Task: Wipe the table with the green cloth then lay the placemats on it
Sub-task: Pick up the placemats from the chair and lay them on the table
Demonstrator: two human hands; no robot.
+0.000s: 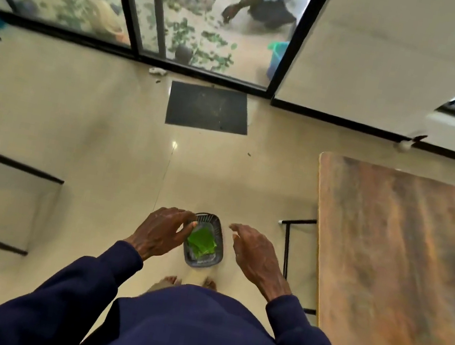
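One basket point(219, 251): green cloth point(202, 241) inside | left hand point(161, 232), right hand point(257, 256): fingers relaxed, apparently empty

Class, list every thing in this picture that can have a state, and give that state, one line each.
Folded green cloth: lying in the basket, not picked up.
Dark slatted plastic basket: upright on the floor, holding the cloth.
Left hand: fingers loosely curled, holding nothing.
Right hand: fingers relaxed, holding nothing.
Brown wooden table: no placemats on its visible part.
Dark rectangular doormat: flat on the floor.
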